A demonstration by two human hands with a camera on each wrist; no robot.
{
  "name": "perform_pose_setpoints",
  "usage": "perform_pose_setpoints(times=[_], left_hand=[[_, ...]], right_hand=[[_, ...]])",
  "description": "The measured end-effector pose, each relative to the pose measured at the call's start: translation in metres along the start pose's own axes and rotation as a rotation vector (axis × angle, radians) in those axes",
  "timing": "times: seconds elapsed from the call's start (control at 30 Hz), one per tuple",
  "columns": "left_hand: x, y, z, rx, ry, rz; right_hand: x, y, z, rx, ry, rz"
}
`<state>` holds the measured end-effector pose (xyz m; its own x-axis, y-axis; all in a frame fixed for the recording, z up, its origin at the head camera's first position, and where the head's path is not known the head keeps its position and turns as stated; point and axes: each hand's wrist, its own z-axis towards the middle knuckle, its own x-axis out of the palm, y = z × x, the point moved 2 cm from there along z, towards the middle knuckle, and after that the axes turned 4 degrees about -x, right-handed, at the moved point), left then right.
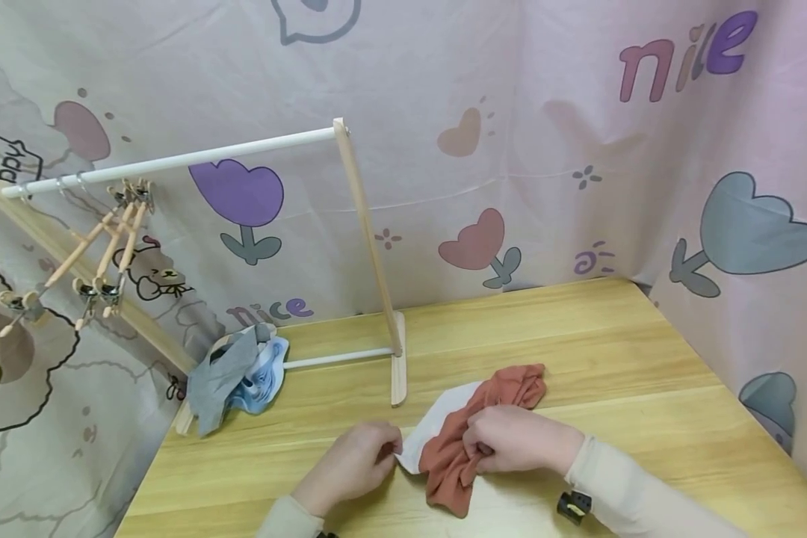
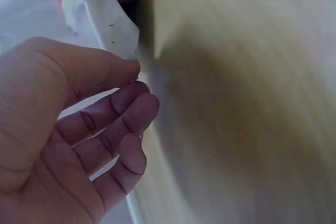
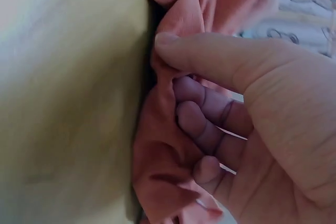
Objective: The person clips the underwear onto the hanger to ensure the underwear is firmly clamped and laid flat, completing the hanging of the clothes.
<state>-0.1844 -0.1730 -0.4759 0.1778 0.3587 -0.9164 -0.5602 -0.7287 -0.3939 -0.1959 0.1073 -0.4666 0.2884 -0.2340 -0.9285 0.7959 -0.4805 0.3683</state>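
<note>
A crumpled rust-red and white garment (image 1: 452, 441) lies on the wooden table; its exact kind is hard to tell from the folds. My left hand (image 1: 358, 462) pinches the tip of its white part between thumb and finger; in the left wrist view the white cloth (image 2: 107, 24) runs up from the thumb. With the right hand (image 1: 514, 439) I grip a fold of the red cloth near its middle. In the right wrist view, thumb and curled fingers close round that red fold (image 3: 163, 98).
At the left stands a wooden rack with a white rail (image 1: 208, 155), several clip hangers (image 1: 110, 246) hanging from it. Grey cloth (image 1: 222, 377) and blue cloth (image 1: 265, 377) lie heaped at its base. The rack's right foot (image 1: 399, 373) stands behind the garment. Printed curtains surround the table (image 1: 619, 336).
</note>
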Motion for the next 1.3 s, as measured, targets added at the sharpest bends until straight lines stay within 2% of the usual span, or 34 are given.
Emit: perform_pose_setpoints(times=[0.1, 0.3, 0.5, 0.67, 0.83, 0.9, 0.97, 1.03, 1.1, 1.23, 1.3], left_hand=[[-0.009, 0.003, -0.004, -0.036, -0.014, -0.028], [-0.025, 0.005, -0.011, -0.085, -0.032, -0.024], [-0.042, -0.001, -0.016, -0.074, -0.058, -0.074], [-0.058, -0.007, -0.012, -0.052, -0.088, -0.202], [-0.072, -0.018, -0.007, 0.003, -0.081, -0.39], [-0.077, -0.025, -0.002, 0.035, -0.079, -0.469], [-0.079, -0.031, 0.008, 0.029, -0.084, -0.526], [-0.078, -0.032, 0.023, -0.025, -0.102, -0.572], [-0.07, -0.027, 0.043, -0.119, -0.145, -0.606], [-0.043, -0.005, 0.077, -0.332, -0.21, -0.644], [-0.028, 0.005, 0.085, -0.391, -0.204, -0.651]], right_hand=[[-0.011, -0.007, -0.009, 0.019, -0.015, 0.052], [-0.032, -0.025, -0.035, 0.078, -0.058, 0.089], [-0.048, -0.036, -0.055, 0.131, -0.082, 0.162], [-0.063, -0.039, -0.066, 0.141, -0.107, 0.236], [-0.083, -0.037, -0.071, 0.117, -0.116, 0.338], [-0.092, -0.041, -0.071, 0.122, -0.132, 0.347], [-0.1, -0.05, -0.068, 0.148, -0.167, 0.323], [-0.102, -0.063, -0.064, 0.195, -0.204, 0.262], [-0.099, -0.078, -0.058, 0.257, -0.218, 0.191], [-0.085, -0.099, -0.049, 0.369, -0.212, 0.073], [-0.08, -0.1, -0.044, 0.379, -0.232, 0.04]])
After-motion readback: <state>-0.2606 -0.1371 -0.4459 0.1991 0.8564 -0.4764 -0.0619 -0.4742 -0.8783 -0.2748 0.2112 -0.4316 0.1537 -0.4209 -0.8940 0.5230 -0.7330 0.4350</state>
